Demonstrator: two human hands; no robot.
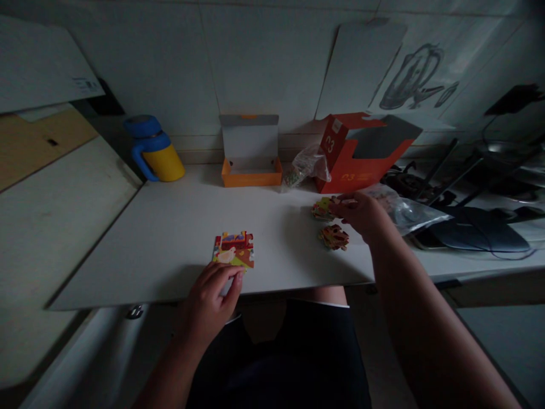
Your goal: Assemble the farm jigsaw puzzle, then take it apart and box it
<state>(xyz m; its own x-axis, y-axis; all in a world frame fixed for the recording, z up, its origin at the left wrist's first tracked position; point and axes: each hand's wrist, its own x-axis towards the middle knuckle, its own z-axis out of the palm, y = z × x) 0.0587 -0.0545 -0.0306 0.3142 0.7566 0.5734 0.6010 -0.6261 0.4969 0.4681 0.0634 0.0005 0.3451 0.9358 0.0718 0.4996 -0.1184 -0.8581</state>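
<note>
A partly joined jigsaw puzzle point(235, 244) in red, yellow, green and brown lies near the front edge of the white tabletop. My left hand point(217, 289) is at its lower edge, thumb and index finger pinched together; whatever is between them is too small to make out. To the right, my right hand point(357, 213) reaches to a pile of greenish puzzle pieces point(322, 208), its fingers closed on a piece at the pile's edge. A second pile of brownish puzzle pieces point(334, 237) lies just in front of it.
An open orange box point(252, 179), a clear bag point(304, 167) and a big red box point(340, 165) stand along the wall. A blue-yellow jug point(162, 156) is at back left. Another plastic bag point(413, 213) and a black stove point(472, 227) lie right of my right hand.
</note>
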